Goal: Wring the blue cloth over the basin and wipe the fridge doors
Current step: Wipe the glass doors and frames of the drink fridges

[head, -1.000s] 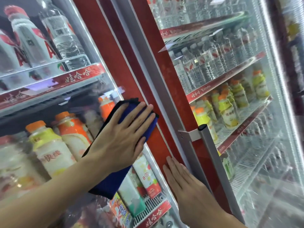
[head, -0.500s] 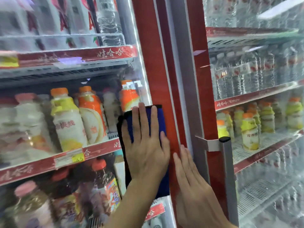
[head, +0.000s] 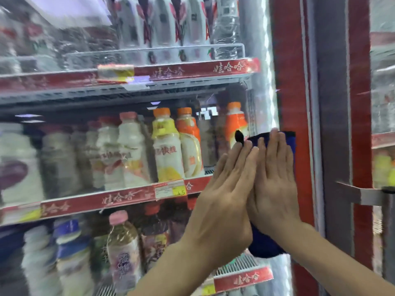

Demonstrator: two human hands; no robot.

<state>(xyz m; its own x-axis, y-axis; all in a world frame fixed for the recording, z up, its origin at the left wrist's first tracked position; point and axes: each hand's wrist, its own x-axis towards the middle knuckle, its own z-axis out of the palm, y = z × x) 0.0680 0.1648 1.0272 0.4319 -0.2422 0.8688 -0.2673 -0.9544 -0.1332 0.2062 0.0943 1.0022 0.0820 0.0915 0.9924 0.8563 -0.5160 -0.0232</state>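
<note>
Place: wire shelves behind the glass fridge door (head: 286, 82).
Top shelf (head: 181, 71): white bottles (head: 162, 24) with red labels, one clear water bottle (head: 226, 26).
Middle shelf (head: 89, 201): upright orange-capped bottles (head: 164, 146) and pink-capped bottles (head: 128, 146); price tag (head: 170, 189) on its red front strip.
Lower shelf (head: 243, 277): blurred bottles, bases hidden.

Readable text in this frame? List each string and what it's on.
"娃哈哈" on the red shelf-edge strips, repeated on all three shelves.
"45" on the yellow price tag; whether there is a decimal point is unclear.
Too blurred to read: the bottle labels and the upper shelf tag.
</note>
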